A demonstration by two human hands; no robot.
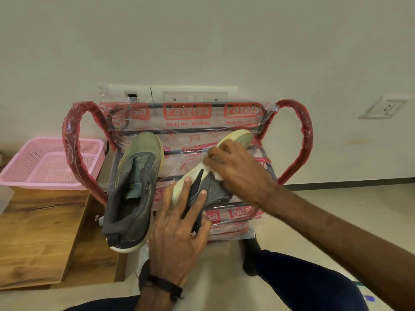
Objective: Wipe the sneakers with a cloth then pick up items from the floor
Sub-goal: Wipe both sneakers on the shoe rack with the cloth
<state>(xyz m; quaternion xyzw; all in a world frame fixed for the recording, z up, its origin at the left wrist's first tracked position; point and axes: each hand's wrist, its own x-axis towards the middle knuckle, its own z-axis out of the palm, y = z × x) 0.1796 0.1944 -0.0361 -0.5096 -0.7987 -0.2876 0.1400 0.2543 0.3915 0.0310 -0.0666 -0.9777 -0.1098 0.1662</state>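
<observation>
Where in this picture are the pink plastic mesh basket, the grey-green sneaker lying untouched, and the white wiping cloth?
pink plastic mesh basket (48,163): head view, mesh floor.
grey-green sneaker lying untouched (137,176): head view, tongue.
white wiping cloth (216,170): head view, edge showing under the right hand (238,173).

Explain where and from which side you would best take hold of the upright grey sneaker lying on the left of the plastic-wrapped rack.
Probably the heel collar of the upright sneaker, reached from the near side. Its opening faces up and its heel overhangs the rack toward the person, giving fingers a rim to hook.
</observation>
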